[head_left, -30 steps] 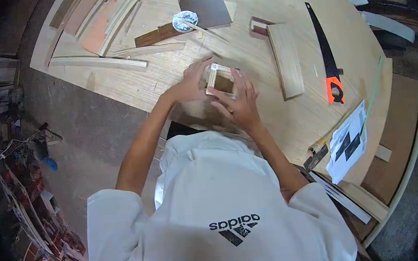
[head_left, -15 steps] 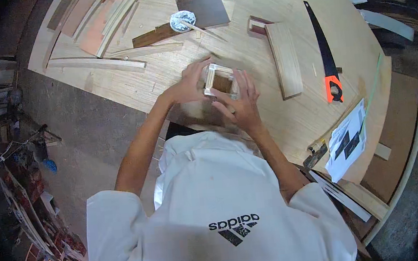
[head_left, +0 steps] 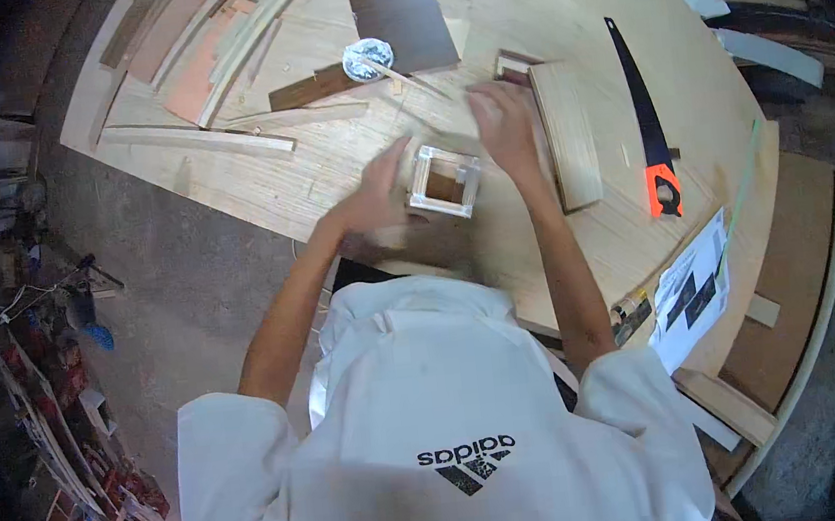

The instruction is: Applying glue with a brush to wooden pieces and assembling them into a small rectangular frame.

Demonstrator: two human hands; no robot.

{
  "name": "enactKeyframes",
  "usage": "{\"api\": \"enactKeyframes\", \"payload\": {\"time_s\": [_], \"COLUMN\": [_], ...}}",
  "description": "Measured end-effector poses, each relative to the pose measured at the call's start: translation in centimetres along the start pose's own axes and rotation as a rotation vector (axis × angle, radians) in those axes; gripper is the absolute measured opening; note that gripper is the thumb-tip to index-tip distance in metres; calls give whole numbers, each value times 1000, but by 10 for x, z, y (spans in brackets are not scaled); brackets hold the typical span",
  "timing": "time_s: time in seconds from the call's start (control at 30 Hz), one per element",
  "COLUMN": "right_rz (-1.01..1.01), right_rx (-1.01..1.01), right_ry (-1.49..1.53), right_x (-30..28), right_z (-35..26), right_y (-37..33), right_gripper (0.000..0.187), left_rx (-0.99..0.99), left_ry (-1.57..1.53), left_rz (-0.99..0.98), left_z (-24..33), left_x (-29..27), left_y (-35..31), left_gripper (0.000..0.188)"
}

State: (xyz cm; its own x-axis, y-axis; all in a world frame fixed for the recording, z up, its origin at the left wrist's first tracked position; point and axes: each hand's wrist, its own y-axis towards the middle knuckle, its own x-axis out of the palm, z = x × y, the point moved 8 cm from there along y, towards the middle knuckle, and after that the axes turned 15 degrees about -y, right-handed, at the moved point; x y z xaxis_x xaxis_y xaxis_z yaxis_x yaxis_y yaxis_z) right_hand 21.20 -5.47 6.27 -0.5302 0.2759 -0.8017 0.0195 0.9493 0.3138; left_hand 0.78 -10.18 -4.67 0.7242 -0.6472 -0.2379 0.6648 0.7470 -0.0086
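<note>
A small square wooden box point(head_left: 417, 184), open at the top with pale whitish edges and a brown inside, stands on the table near its front edge. My left hand point(head_left: 379, 194) is just left of it, fingers stretched out and slightly blurred, holding nothing. Off to the box's upper right is my right hand point(head_left: 505, 129), its fingers extended and apart, also blurred and with nothing in it. Close to the right hand lie a pale flat board point(head_left: 568, 135) and a small dark-edged wooden frame point(head_left: 516, 62), partly hidden behind the hand and board.
A white-smeared cup point(head_left: 354, 63) with a stick stands beside a dark board point(head_left: 404, 11). Wood strips point(head_left: 205, 137) lie left. At right are a handsaw with orange handle point(head_left: 665, 191), printed sheets point(head_left: 691, 284) and the table's curved edge.
My right hand has let go of the box and moved up and right toward the board. The left hand has come slightly away from the box's left side.
</note>
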Motion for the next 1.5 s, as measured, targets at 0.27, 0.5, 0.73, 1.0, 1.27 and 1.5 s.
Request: {"api": "enactKeyframes", "payload": {"time_s": [0.27, 0.5, 0.73, 1.0, 1.27, 1.5], "right_rz": [-421, -427, -351, -397, -464, -492], "right_rx": [-170, -7, -51, -125, -129, 149], "right_ry": [-361, -230, -297, -398, -521, 98], "right_x": [131, 128, 106, 104, 113, 121], "right_z": [-3, 6, 8, 0, -6, 43], "right_y": [48, 50, 40, 45, 42, 32], "right_gripper": [45, 21, 21, 37, 35, 28], "left_rx": [-59, -101, -25, 76, -60, -85], "left_ry": [-39, -105, -353, 34, 165, 138], "left_rz": [4, 51, 111, 706, 724, 676], "left_z": [20, 18, 16, -31, -41, -29], "left_x": [-2, -14, -19, -114, -119, -110], "left_y": [-4, -11, 5, 62, 89, 97], "left_gripper": [136, 141, 114, 119, 129, 130]}}
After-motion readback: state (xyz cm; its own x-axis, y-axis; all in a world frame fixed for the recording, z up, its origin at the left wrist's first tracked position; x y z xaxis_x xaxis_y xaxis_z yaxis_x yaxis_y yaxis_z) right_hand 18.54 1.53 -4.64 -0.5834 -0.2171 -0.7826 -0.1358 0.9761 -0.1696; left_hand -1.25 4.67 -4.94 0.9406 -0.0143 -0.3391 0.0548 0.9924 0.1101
